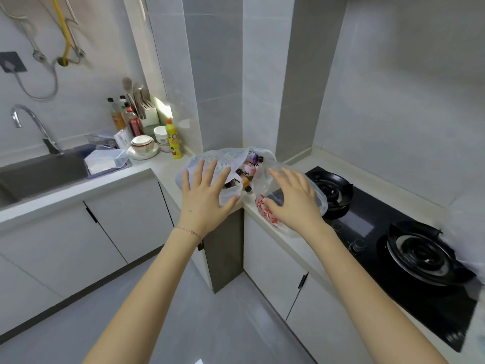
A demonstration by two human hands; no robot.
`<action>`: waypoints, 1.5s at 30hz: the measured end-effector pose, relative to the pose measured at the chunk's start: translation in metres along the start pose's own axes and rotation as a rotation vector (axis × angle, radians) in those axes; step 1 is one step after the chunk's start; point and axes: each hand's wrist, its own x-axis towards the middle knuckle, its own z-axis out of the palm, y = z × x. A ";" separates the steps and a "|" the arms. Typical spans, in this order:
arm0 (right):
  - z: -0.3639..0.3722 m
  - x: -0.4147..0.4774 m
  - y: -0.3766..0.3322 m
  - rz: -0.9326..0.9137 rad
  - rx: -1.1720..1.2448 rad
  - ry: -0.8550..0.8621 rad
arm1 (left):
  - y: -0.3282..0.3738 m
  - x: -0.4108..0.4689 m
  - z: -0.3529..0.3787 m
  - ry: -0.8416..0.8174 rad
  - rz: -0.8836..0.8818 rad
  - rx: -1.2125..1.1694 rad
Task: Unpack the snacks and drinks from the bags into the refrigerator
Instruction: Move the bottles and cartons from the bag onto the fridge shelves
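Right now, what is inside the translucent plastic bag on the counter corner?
Small dark-capped bottles show in the open translucent plastic bag; deeper contents are covered by plastic and the left hand.

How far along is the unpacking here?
Nothing looks done yet: the bottles sit inside the plastic bags on the counter. In hand: the left hand and right hand, fingers spread, are at the bags, holding nothing. Left: moving everything into the refrigerator, which is not in view.
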 end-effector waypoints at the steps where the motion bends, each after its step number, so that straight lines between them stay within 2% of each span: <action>1: 0.003 0.008 0.000 0.000 -0.006 -0.004 | -0.004 0.007 0.007 -0.012 -0.001 -0.007; 9: 0.033 0.086 0.024 0.011 -0.029 -0.011 | -0.027 0.071 0.070 -0.057 -0.007 -0.065; 20: 0.068 0.230 0.088 -0.026 0.016 -0.037 | -0.051 0.195 0.165 -0.118 -0.055 -0.015; 28: 0.110 0.300 0.124 -0.044 0.024 -0.169 | -0.064 0.234 0.224 -0.234 -0.128 -0.033; 36: 0.162 0.328 0.133 0.013 0.076 -0.346 | -0.089 0.247 0.274 -0.378 -0.133 -0.039; 40: 0.189 0.337 0.134 0.049 0.096 -0.420 | -0.104 0.251 0.294 -0.400 -0.136 -0.058; 45: 0.223 0.351 0.124 0.121 0.256 -0.481 | -0.122 0.250 0.317 -0.463 -0.160 -0.098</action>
